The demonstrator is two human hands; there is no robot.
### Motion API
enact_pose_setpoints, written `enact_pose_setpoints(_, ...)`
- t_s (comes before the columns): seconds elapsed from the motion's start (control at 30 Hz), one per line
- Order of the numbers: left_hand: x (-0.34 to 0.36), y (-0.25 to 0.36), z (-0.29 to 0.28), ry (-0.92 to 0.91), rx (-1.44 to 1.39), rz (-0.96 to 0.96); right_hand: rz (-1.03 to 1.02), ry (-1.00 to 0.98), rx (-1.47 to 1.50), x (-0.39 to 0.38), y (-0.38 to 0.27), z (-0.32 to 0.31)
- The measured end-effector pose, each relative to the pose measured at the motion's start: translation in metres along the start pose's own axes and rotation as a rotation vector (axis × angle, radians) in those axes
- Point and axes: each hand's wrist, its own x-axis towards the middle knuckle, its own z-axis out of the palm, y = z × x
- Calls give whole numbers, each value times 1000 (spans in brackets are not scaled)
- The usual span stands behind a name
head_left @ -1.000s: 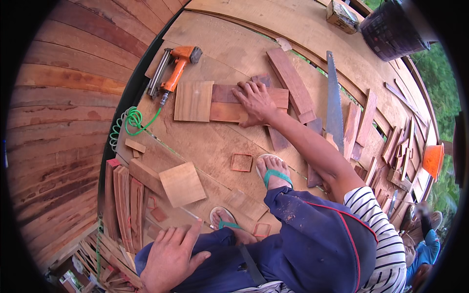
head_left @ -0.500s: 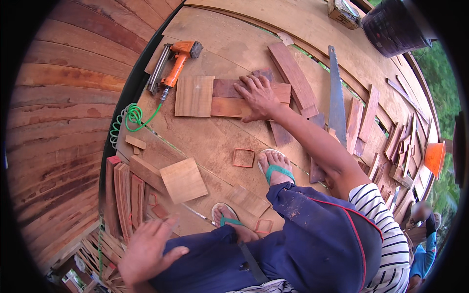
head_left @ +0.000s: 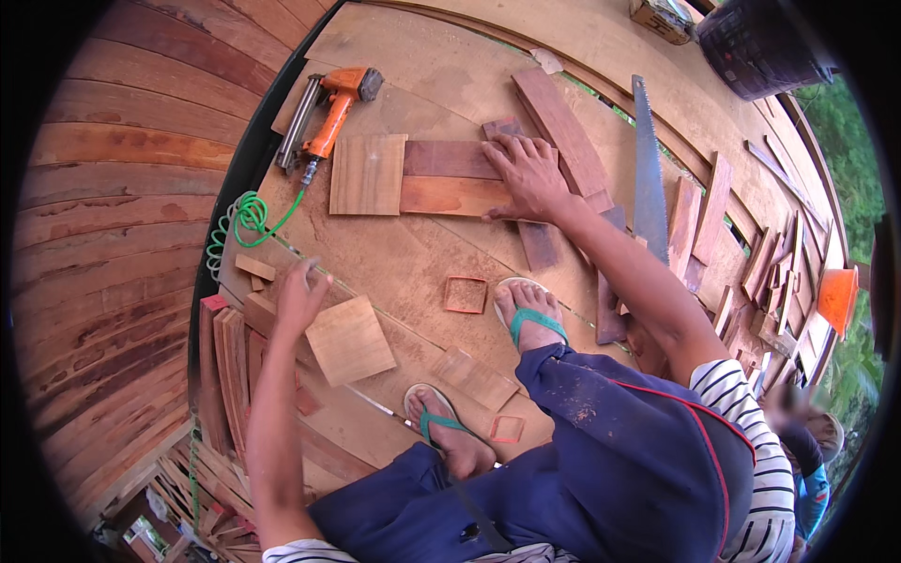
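My right hand lies spread over the right end of two dark reddish boards set side by side. A lighter square wooden panel lies across their left end. Darker wood pieces stick out from under the boards near my right hand. My left hand hovers at the left, just above a loose square wooden panel. Its fingers are smeared by motion. Nearest beyond it are small wood offcuts and the green air hose of an orange nail gun.
A handsaw lies right of the boards, among scattered wood strips. Stacked planks stand at the left by a plank wall. A black bucket and an orange container sit at the right, with another person behind.
My left hand has moved up and forward from near my knee to beside the loose square panel. My right hand has slid slightly right along the boards.
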Motion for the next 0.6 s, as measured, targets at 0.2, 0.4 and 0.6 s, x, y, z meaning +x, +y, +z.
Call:
enact_pose_setpoints(0.2,104,14,47,499,-310,-228,-34,39,-42,6,-11,-1)
enact_pose_setpoints(0.4,139,83,61,440,-18,-310,2,-37,-6,-19,-11,5)
enact_pose_setpoints(0.6,117,71,23,30,-869,-322,-8,50,90,-52,-11,19)
